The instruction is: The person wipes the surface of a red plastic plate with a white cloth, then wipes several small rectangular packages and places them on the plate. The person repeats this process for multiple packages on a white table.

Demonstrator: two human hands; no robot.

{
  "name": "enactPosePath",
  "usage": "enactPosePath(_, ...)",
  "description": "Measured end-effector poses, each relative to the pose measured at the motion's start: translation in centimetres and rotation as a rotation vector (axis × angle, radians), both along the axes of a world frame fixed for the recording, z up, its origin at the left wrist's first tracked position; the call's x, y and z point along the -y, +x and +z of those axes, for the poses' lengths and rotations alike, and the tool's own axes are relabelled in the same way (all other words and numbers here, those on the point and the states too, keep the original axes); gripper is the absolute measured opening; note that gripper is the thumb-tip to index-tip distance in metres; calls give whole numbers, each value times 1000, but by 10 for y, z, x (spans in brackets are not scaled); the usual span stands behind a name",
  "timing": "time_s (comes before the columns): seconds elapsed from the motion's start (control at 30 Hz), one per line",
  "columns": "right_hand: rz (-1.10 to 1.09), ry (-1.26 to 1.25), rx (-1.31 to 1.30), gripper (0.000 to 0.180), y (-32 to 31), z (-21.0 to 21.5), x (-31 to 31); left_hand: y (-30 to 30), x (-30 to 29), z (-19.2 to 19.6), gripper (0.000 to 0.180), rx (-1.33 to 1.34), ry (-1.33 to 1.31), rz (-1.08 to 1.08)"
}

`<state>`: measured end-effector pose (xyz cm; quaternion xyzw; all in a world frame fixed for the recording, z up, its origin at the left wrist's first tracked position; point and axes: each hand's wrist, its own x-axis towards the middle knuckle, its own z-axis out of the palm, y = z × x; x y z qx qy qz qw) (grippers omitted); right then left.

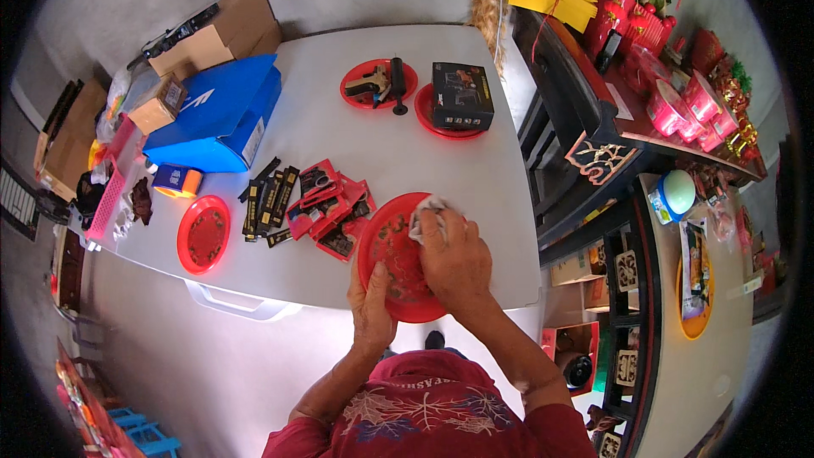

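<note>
Red packets (329, 214) lie beside the plate (368, 251) the left hand (370, 309) grips, right hand (458, 263) clutching white cloth (432, 203)

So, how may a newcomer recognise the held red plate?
Find the white table, then the person at its near edge. The left hand holds the red plate; unlike the other red plates, it has a whitish cloth in the right hand against it.

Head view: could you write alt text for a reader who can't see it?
A person's left hand holds a red patterned plate at a white table's near edge, while the right hand holds a crumpled white cloth at the plate's far-right rim. To the left lie red packets and slim black packs; farther back stands a blue box.
</note>
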<state>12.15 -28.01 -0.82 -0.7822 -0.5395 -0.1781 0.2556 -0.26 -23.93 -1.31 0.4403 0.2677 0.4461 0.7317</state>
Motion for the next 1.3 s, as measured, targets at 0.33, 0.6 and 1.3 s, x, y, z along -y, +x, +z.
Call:
enactPosePath(0.33,411,-31,-542,38,-44,21,53,-2,-2,-10,47,73,-75,-143)
enactPosePath(0.6,7,374,-402,48,-46,27,-4,-35,-17,5,44,-6,55,-187)
enactPosePath(1.3,-38,621,-215,48,-125,65,-28,-111,-83,9,44,84,-75,-399)
